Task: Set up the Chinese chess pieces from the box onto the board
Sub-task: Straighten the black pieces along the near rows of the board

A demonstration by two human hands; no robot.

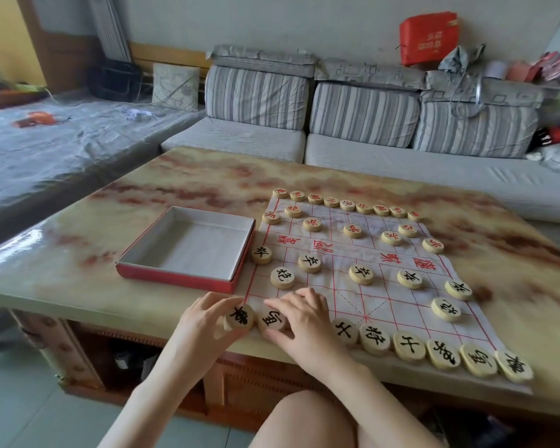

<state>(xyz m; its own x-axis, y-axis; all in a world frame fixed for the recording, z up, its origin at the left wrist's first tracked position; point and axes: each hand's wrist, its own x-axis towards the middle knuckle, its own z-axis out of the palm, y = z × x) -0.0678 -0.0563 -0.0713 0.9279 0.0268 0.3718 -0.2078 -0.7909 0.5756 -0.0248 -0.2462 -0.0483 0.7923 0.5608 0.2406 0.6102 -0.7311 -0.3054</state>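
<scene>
Head view looks down on a marbled bench (207, 176) where the cloth board (385, 305) lies spread out, its red grid creased. The left hand (204, 321) holds a black-lettered corner piece (239, 316) at the board's near left corner, fingers curled over its top edge and thumb beneath, pinching the disc. Touching it on the right is a neighbouring piece (272, 320), which the right hand (304, 321) grips in the same way, fingers arched above it and thumb pressed at its lower rim. Whether another disc lies under that palm cannot be told.

A row of black pieces (409, 345) runs on to the right along the near edge, with more black discs standing on the grid lines beyond it. A row of red pieces (348, 204) lines the far edge, with further red discs ahead of it. Just left of the board, touching its side, sits the open red box (175, 279) with a pale lining. Behind the bench stands a grey striped sofa (401, 163).
</scene>
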